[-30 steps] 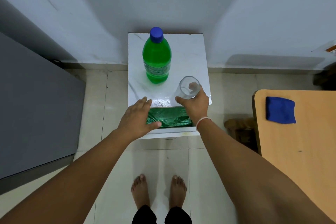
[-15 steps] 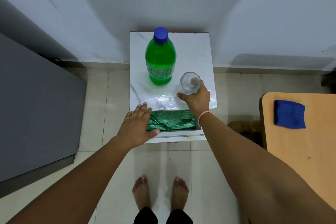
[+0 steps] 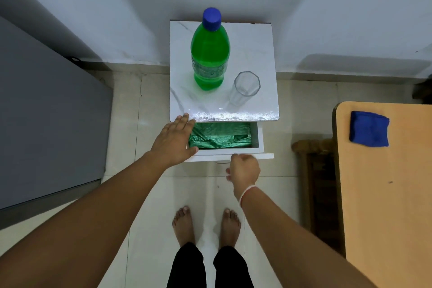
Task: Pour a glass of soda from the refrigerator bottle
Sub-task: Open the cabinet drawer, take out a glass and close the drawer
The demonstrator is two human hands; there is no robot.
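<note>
Head view: capped bottle [image 3: 210,54] and empty glass [image 3: 245,87] standing side by side on desk [image 3: 261,54]. Left hand [image 3: 174,141] resting flat, fingers spread, on open drawer [image 3: 259,140]; right hand [image 3: 244,169] loosely curled, gripping nothing. Next: closing drawer, then uncapping bottle.

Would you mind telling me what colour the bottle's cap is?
The cap is blue, seen clearly in the head view.

A white marble-topped counter [image 3: 254,54] is set against pale blue-grey walls [image 3: 327,7] on a cream tiled floor [image 3: 149,206], flanked by a grey cabinet [image 3: 46,124] and a wooden table [image 3: 385,194].
</note>
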